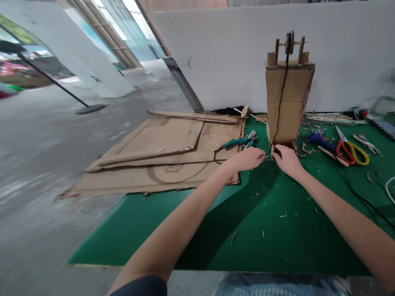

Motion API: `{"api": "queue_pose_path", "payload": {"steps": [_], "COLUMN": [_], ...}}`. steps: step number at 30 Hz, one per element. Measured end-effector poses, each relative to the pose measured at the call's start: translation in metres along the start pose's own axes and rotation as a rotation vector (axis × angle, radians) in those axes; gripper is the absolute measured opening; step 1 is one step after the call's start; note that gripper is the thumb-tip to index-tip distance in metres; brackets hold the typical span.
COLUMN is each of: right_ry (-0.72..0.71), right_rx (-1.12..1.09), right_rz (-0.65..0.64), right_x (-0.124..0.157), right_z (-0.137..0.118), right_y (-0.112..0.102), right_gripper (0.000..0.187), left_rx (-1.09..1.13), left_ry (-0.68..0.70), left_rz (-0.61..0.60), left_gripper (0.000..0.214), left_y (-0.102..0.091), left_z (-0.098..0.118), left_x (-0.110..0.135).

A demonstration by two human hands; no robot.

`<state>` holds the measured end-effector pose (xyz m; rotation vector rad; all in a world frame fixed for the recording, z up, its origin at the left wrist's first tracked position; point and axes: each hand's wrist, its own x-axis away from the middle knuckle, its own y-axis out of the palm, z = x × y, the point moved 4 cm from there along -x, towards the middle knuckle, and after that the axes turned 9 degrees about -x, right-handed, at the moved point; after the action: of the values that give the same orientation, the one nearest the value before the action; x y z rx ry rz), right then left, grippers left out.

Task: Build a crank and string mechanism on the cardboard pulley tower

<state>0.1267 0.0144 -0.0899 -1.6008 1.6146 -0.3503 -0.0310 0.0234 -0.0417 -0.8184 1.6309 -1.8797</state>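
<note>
A tall cardboard box (pixel 284 100) stands upright on the green tabletop, with a cardboard pulley (pixel 289 43) on a stick axle between two uprights at its top. From the pulley a black cord (pixel 280 98) runs down the box's front to its lower left corner. There my left hand (pixel 251 158) is closed in a pinch, apparently on the cord, with a thin shiny bit showing at its fingertips. Close beside it, my right hand (pixel 287 159) has its fingers curled together at the cord's lower part, against the box's base. The fingertips partly hide what they grip.
Teal-handled pliers (pixel 236 142) lie left of the box on stacked cardboard sheets (pixel 148 142). To the right are a blue glue gun (pixel 321 141), red-and-yellow scissors (pixel 352 152) and a silvery tool (pixel 366 143). Scraps dot the green table (pixel 247 238); a white panel (pixel 234 57) rises behind.
</note>
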Motion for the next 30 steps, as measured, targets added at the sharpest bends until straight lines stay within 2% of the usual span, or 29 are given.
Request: {"api": "queue_pose_path", "payload": {"steps": [3,5,13,23,30], "right_ry": [0.002,-0.005,-0.053,-0.044,-0.043], "right_rx": [0.024,0.001,-0.038,-0.043,-0.041], "right_rz": [-0.002,-0.014,-0.005,0.005,0.017], "right_x": [0.003,0.004,0.006,0.007,0.007], "right_z": [0.001,0.003,0.009,0.009,0.01], "right_y": [-0.008,-0.011,-0.013,-0.013,-0.011], "right_gripper": [0.018,0.017,0.018,0.023,0.022], "left_rx": [0.09,0.138,0.17,0.244,0.245], "left_ry": [-0.033,-0.04,-0.021,-0.051,-0.055], "left_rz": [0.103,0.127,0.2,0.161,0.162], "left_gripper": [0.029,0.029,0.03,0.031,0.032], "left_y": [-0.004,-0.003,0.017,0.013,0.015], "left_z": [-0.005,-0.008,0.001,-0.003,0.002], "left_x": [0.0,-0.001,-0.012,-0.011,-0.013]}}
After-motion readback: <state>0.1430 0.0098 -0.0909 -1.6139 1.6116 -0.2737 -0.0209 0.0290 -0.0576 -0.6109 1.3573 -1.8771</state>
